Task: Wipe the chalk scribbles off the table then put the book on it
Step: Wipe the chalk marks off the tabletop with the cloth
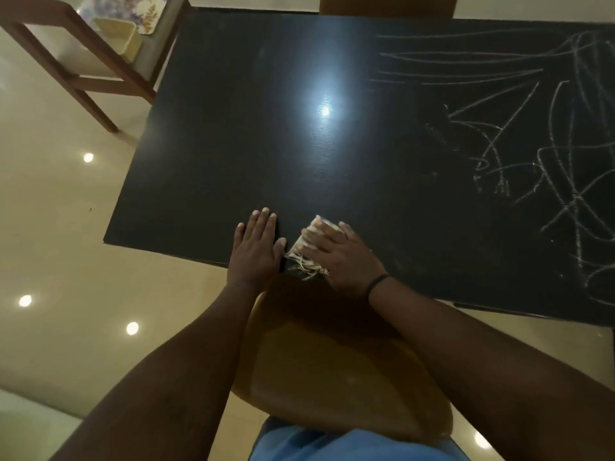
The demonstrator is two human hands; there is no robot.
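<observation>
The black table (233, 154) fills the middle of the view. White chalk scribbles (539, 154) cover its right part; the left part shows no chalk. My left hand (254, 251) lies flat with straight fingers on the table near its front edge. Beside it, my right hand (339, 256) presses a folded pale cloth (311, 241) with frayed threads against the tabletop at the front edge. No book is in view.
A brown chair seat (332, 367) stands between me and the table. Another chair back (386, 5) shows at the far edge. A wooden side table (100, 54) with a floral tray (126, 8) and a pale box (116, 34) stands at the far left.
</observation>
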